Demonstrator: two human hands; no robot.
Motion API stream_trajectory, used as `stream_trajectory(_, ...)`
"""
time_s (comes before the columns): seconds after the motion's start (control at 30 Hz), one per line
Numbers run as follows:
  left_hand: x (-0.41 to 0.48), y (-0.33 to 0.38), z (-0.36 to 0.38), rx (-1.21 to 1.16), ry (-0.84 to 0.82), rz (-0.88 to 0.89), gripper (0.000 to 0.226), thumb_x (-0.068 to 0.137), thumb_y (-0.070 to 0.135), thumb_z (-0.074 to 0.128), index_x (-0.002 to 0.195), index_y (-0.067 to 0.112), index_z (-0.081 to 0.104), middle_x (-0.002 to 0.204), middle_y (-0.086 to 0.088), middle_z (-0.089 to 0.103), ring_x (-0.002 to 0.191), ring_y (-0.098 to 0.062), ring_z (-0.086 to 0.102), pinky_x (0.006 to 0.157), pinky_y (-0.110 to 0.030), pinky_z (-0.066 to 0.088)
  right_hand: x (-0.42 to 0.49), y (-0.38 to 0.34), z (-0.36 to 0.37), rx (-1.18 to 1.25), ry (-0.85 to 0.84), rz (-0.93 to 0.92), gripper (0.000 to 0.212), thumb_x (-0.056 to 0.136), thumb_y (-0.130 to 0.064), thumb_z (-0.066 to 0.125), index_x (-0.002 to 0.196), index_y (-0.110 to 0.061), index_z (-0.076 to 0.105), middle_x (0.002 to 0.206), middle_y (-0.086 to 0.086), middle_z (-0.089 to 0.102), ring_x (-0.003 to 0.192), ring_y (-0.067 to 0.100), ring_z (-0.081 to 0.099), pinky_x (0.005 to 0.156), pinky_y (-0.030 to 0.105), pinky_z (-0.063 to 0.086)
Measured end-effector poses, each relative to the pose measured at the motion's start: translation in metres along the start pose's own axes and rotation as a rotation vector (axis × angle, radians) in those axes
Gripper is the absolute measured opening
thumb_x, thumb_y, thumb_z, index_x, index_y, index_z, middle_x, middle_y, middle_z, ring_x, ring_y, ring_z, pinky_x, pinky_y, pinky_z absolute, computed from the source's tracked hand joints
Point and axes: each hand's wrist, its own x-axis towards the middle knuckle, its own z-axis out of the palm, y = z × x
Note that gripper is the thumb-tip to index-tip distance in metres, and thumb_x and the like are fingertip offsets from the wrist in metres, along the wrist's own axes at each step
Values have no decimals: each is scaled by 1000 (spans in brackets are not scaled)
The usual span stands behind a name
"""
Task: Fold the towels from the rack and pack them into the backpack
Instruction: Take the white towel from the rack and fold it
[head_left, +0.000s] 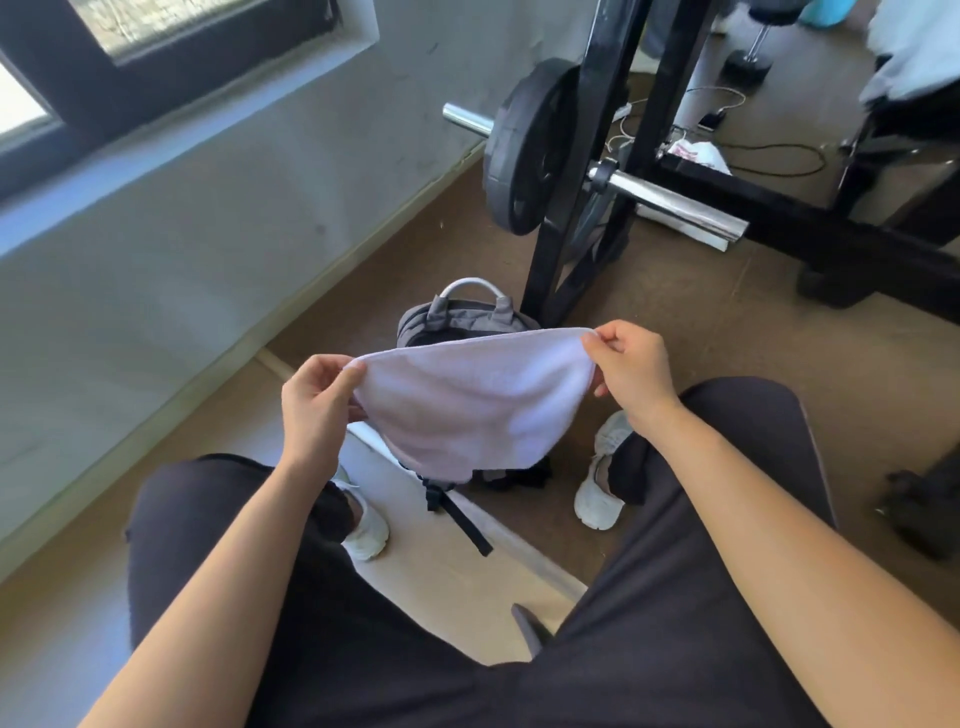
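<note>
gym floor, towel between hands

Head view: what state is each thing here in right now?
towel: spread out in the air, hanging slack between both hands.
left hand: pinches the towel's left top corner.
right hand: pinches the towel's right top corner.
backpack: standing on the floor, partly hidden behind the towel.
barbell: carries a black plate.
</note>
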Motion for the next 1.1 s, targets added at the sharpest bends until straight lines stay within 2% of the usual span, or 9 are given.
stream_trajectory(0.17,-11,12,3,-196,-121,-69,24,98,4,63,76,14,60,60,5,58,49,-9,52,47,-22,50,-13,-16,5,255,-13,93,16,96,-18,64,83,-8,66,56,3,59,46,13,56,45,27,46)
stream_trajectory(0.33,-31,18,20,-255,-325,-78,21,94,9,71,77,13,61,68,-1,65,57,-14,60,54,-25,51,-30,-30,14,356,-249,-6,14,95,-16,68,87,-5,64,61,-2,63,53,14,60,48,28,48)
stream_trajectory(0.57,-50,14,47,-202,-483,-50,14,89,19,77,85,8,69,81,-10,72,73,-20,69,70,-32,58,-50,-37,39,357,-530,-107,20,93,-8,70,98,9,62,83,31,65,68,41,65,56,30,59)
stream_trajectory(0.67,-52,13,51,-183,-505,-39,12,93,16,75,91,4,71,86,-15,75,78,-25,73,73,-35,60,-52,-36,44,295,-601,-162,17,94,-10,70,102,4,66,89,22,71,78,37,72,64,34,63)
stream_trajectory(0.73,-52,13,51,-180,-502,-36,16,92,18,76,93,3,72,87,-16,76,80,-27,73,76,-37,60,-51,-35,43,312,-645,-151,11,94,-1,66,105,3,67,92,20,73,81,33,73,69,37,63)
stream_trajectory(0.83,-50,14,49,-187,-474,-39,22,88,24,78,93,3,74,87,-13,76,81,-27,72,76,-38,60,-49,-34,43,336,-649,-151,23,89,13,59,106,2,69,95,19,73,84,31,74,75,40,63)
stream_trajectory(0.97,-48,13,49,-191,-531,-44,15,88,20,77,92,5,77,88,-15,76,83,-28,71,80,-39,59,-50,-34,49,113,-516,-427,22,81,2,79,99,-3,68,122,3,58,86,17,72,75,31,62)
stream_trajectory(1.03,-47,13,48,-184,-546,-31,8,89,14,77,92,7,78,90,-17,77,84,-27,72,80,-37,59,-49,-38,49,44,-488,-501,33,81,-5,81,109,-8,64,137,-4,52,90,12,70,72,26,59)
stream_trajectory(1.1,-47,14,47,-166,-564,-6,7,91,9,76,96,5,79,93,-17,78,86,-26,73,80,-34,59,-49,-41,48,-17,-521,-558,48,86,-15,78,128,-16,57,146,-10,48,112,10,65,85,26,58)
